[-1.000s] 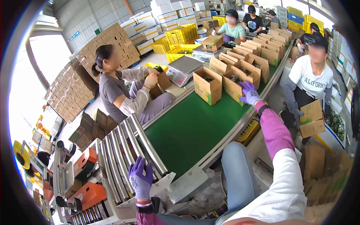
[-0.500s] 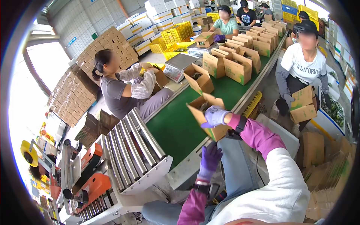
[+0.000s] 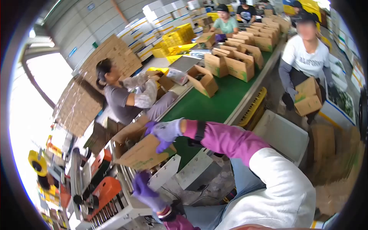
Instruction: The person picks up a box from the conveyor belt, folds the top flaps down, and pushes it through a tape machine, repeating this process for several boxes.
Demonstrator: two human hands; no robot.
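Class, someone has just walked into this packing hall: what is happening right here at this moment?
The camera wearer's right hand, in a purple glove, grips the top of a cardboard box held over the metal rollers. The left hand reaches beneath it. More open boxes stand on the green belt, with other workers alongside.

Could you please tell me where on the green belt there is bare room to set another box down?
The green belt is bare between the tilted open box and the carton under the right hand. Farther up, boxes crowd it.
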